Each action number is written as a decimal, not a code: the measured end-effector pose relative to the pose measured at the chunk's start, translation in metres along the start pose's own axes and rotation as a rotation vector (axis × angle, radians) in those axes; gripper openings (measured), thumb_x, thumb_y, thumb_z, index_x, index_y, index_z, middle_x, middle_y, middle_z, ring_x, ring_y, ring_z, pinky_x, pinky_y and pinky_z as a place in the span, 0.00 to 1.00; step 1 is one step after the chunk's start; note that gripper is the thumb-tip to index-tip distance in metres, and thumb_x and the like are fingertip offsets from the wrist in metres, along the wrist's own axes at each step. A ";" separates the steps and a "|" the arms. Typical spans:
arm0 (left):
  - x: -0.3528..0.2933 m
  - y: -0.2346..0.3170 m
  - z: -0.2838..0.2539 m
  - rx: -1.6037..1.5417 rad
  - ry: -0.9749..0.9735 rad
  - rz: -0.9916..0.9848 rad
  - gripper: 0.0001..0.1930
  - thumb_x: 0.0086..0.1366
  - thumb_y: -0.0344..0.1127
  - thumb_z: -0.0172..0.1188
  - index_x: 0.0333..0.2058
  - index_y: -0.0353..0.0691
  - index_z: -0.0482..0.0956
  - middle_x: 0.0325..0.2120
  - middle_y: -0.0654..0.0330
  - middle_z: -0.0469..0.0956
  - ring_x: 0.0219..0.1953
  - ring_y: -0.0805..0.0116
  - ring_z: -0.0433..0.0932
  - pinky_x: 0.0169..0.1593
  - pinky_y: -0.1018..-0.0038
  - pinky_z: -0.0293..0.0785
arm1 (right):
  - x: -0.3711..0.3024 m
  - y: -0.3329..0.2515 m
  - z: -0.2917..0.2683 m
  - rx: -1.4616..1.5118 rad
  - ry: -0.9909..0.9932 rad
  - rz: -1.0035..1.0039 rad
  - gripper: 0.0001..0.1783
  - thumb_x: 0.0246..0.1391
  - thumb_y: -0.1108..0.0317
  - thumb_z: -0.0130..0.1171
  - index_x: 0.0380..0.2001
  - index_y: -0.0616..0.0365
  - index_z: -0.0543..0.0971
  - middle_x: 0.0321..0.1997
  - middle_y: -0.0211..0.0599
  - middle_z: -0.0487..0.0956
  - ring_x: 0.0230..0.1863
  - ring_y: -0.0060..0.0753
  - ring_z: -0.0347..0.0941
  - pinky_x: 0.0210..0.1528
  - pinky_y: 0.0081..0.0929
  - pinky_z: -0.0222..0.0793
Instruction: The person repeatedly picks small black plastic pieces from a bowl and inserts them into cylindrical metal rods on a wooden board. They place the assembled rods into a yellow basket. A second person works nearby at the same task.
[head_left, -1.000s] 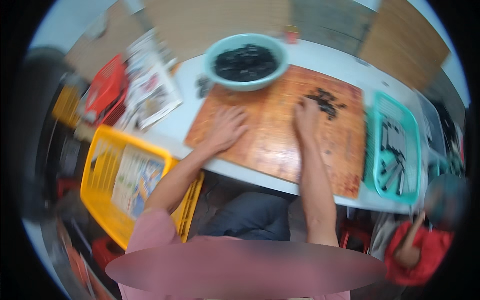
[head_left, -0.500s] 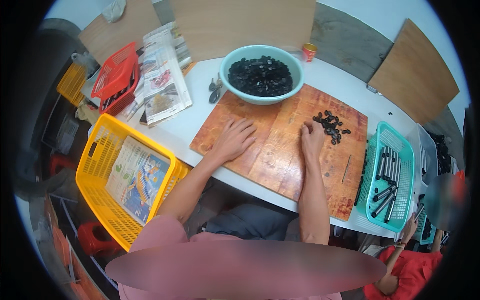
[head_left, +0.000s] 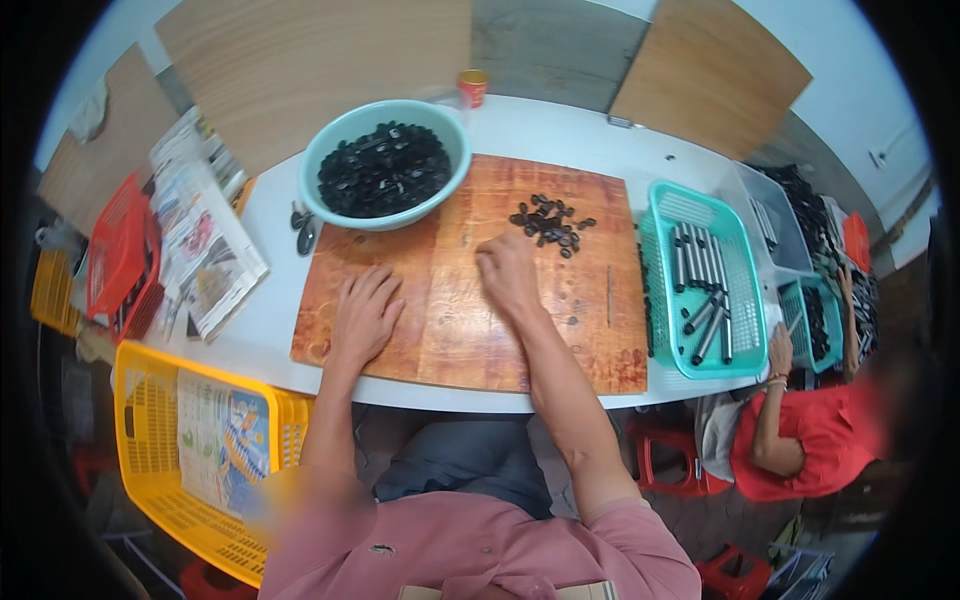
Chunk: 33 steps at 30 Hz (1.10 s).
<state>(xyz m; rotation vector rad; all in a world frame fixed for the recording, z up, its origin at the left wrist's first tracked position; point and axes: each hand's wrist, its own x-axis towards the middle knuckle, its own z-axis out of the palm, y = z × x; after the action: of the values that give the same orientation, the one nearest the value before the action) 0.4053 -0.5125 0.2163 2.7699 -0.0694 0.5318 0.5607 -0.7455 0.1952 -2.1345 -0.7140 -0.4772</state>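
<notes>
My left hand (head_left: pixel 368 312) lies palm down on the left part of a wooden board (head_left: pixel 450 335), its fingers stretched out and nothing under them that I can see. Near the middle of the board rests my right hand (head_left: pixel 508 274), fingers curled together; whatever they may hold is hidden. Just beyond its knuckles and to the right is a loose heap of small black oval parts (head_left: pixel 552 226). A pale teal bowl (head_left: pixel 458 165) full of similar black parts stands at the board's far left corner. To the right of the heap lies a thin rod (head_left: pixel 610 295).
Right of the board, a teal basket (head_left: pixel 656 300) holds silver-and-black tubes (head_left: pixel 703 258). A yellow crate (head_left: pixel 130 420) stands at lower left, newspapers (head_left: pixel 208 240) and a red basket (head_left: pixel 120 260) behind. A red can (head_left: pixel 473 88) stands far back. A co-worker in red (head_left: pixel 800 440) sits at right.
The view has swung to the right, so the board and bowl appear further left. My right hand sits slightly farther from the heap, still curled. My left hand stays flat on the board.
</notes>
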 end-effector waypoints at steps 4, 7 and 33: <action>0.002 0.000 0.002 -0.012 0.004 0.005 0.18 0.67 0.40 0.60 0.53 0.38 0.80 0.59 0.52 0.75 0.65 0.54 0.69 0.69 0.52 0.57 | -0.005 -0.017 0.001 -0.066 -0.065 -0.049 0.07 0.55 0.68 0.63 0.36 0.59 0.82 0.42 0.42 0.78 0.49 0.49 0.72 0.54 0.44 0.66; 0.005 0.003 -0.001 -0.044 0.003 0.008 0.18 0.67 0.39 0.61 0.53 0.38 0.80 0.59 0.52 0.75 0.65 0.53 0.69 0.69 0.52 0.57 | -0.007 -0.016 -0.002 -0.146 -0.083 -0.011 0.12 0.55 0.68 0.63 0.42 0.58 0.82 0.47 0.42 0.77 0.52 0.48 0.70 0.56 0.42 0.64; 0.002 -0.016 -0.001 -0.181 0.125 0.045 0.14 0.64 0.35 0.63 0.47 0.37 0.82 0.53 0.52 0.78 0.60 0.52 0.73 0.64 0.57 0.64 | 0.205 -0.053 0.084 -0.313 -0.671 0.077 0.15 0.52 0.72 0.56 0.41 0.57 0.87 0.47 0.51 0.85 0.50 0.54 0.81 0.57 0.44 0.76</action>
<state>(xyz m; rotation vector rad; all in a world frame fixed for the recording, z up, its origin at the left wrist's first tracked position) 0.4085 -0.4969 0.2135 2.5589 -0.1437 0.6741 0.6915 -0.5848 0.2892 -2.6329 -0.9604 0.2086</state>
